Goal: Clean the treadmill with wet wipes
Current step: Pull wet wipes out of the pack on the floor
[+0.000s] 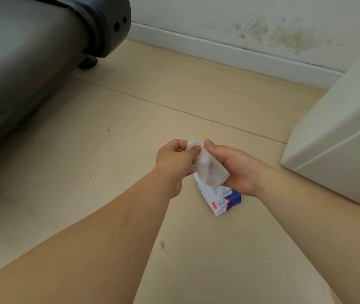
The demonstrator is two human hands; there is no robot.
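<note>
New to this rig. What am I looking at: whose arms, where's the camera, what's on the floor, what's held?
There is no robot here. One camera worn on a person's head looks down at their bare arms. The left hand and right hand both pinch a thin white wet wipe between them. Just below it, a white-and-blue plastic wipe pack lies on the beige floor. The dark grey treadmill is at upper left, not being touched. A white boxy cabinet is at right.

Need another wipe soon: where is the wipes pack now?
The white-and-blue plastic wipes pack lies on the beige floor, lower centre of the head view, just below the right hand.
</note>
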